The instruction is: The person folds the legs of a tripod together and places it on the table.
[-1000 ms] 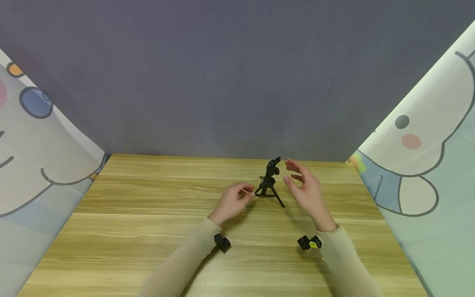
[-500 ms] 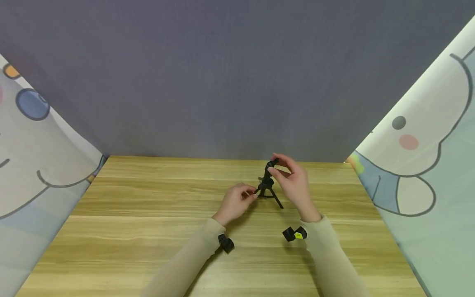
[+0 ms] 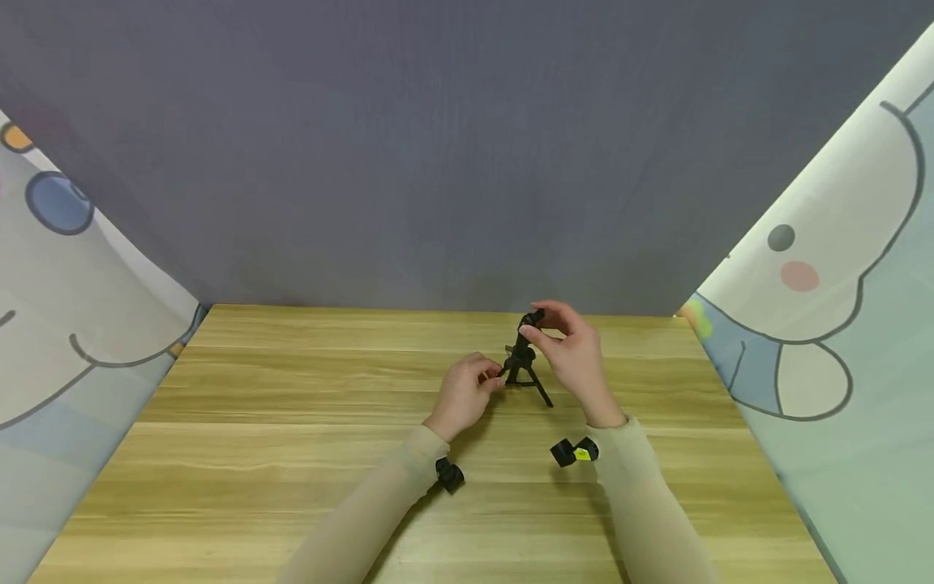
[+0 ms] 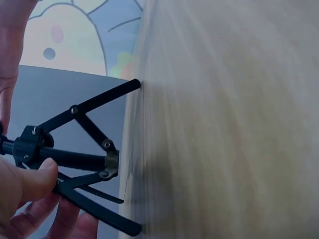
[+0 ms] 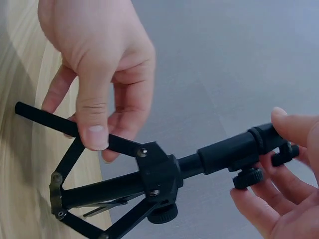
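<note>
A small black mini tripod (image 3: 521,357) stands upright with its legs spread on the wooden table (image 3: 292,454). My left hand (image 3: 464,396) pinches one tripod leg between thumb and fingers; the right wrist view shows the thumb (image 5: 94,127) lying over that leg. Around the tripod's top, my right hand (image 3: 576,357) holds the head, thumb on the near side and fingers behind. Knobs (image 5: 247,178) stick out of the column near the right fingers. In the left wrist view the braces (image 4: 92,130) between legs and centre post are spread, and most of the right hand is out of frame.
A grey cloth wall (image 3: 452,162) rises behind the table's far edge. Cartoon-printed curtains hang at the left (image 3: 73,324) and right (image 3: 817,324). Each wrist carries a small black camera, one on the left sleeve (image 3: 449,475) and one on the right (image 3: 575,452).
My right hand has moved left from beside the tripod and taken hold of its top. The left hand stays at the leg, fingers slightly closer in. The tripod has barely shifted.
</note>
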Motion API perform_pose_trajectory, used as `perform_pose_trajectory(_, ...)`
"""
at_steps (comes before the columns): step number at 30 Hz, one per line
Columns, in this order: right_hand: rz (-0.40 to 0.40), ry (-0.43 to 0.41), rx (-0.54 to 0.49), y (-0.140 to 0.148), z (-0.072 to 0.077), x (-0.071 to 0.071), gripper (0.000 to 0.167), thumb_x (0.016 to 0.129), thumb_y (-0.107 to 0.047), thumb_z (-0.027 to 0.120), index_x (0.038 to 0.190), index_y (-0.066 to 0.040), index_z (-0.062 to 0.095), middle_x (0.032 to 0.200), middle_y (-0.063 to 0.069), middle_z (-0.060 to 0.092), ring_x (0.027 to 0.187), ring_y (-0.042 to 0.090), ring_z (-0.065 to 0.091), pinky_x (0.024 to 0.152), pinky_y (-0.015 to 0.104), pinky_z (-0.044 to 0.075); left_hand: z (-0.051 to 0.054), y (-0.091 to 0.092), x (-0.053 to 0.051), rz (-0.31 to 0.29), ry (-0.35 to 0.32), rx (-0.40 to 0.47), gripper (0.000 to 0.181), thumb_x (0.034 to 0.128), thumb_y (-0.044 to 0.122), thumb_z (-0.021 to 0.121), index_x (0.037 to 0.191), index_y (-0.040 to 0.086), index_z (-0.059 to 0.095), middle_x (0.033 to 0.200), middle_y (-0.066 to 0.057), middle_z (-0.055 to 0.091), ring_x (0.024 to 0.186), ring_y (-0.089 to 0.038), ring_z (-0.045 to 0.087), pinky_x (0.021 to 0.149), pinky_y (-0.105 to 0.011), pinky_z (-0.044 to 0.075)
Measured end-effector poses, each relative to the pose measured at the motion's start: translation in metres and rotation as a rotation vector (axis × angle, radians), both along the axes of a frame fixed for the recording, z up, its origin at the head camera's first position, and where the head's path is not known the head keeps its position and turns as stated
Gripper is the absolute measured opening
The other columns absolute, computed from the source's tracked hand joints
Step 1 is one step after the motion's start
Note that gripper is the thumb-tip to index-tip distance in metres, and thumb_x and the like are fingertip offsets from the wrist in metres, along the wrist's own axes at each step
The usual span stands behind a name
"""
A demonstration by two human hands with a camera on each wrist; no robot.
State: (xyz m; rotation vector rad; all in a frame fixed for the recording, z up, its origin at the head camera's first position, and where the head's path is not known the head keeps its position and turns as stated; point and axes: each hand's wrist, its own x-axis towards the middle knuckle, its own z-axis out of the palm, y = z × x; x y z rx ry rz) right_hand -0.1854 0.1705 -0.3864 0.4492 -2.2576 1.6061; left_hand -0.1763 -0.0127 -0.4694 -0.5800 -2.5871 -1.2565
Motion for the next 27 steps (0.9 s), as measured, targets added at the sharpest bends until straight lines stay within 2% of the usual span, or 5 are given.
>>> perform_pose_trajectory(7,-0.014,0.095,0.145,-0.002,0.003,0.0,0.027,0.094,-0.012,0.071,0.121,-0.009,0.07,0.109,0.01,0.065,0.1,0.024,0.065,0.079,0.04,0.058,0.001,0.006,0.003,0.03,0.048,0.035,0.01,0.0879,0.011,0.077,0.097,0.006,0.076,0.084,0.002,0.064,0.069,-0.011,0.058,0.061,-0.024,0.049)
perform_pose_trajectory(13,-0.028,0.068,0.163,0.0,0.005,0.0,0.024,0.093,-0.012,0.071,0.118,-0.009,0.071,0.109,0.008,0.065,0.099,0.023,0.065,0.077,0.043,0.059,-0.001,0.008,0.004,0.039,0.067,0.097,0.01,0.0867,0.009,0.078,0.095,0.005,0.078,0.081,0.002,0.065,0.067,-0.01,0.06,0.06,-0.024,0.051)
perform_pose_trajectory(18,-0.033,0.059,0.167,0.001,0.006,0.001,0.024,0.093,-0.013,0.072,0.116,-0.009,0.072,0.108,0.008,0.066,0.099,0.023,0.066,0.077,0.043,0.059,-0.003,0.009,0.004,0.046,0.081,0.112,0.009,0.0864,0.009,0.078,0.095,0.005,0.078,0.082,0.001,0.067,0.069,-0.01,0.062,0.06,-0.024,0.051)
perform_pose_trajectory(21,-0.032,0.061,0.166,0.0,0.006,0.001,0.023,0.092,-0.013,0.072,0.115,-0.01,0.072,0.107,0.007,0.066,0.098,0.022,0.067,0.077,0.041,0.059,-0.005,0.01,0.004,0.05,0.071,0.137,0.009,0.0869,0.009,0.078,0.095,0.005,0.078,0.085,-0.001,0.069,0.073,-0.012,0.065,0.062,-0.024,0.053)
perform_pose_trajectory(27,-0.037,0.068,0.152,0.0,0.006,0.001,0.022,0.091,-0.011,0.073,0.114,-0.01,0.073,0.105,0.006,0.067,0.096,0.021,0.068,0.075,0.039,0.059,-0.008,0.013,0.004,0.049,0.009,0.206,0.011,0.0883,0.009,0.077,0.097,0.003,0.077,0.088,-0.001,0.069,0.078,-0.013,0.067,0.067,-0.024,0.056)
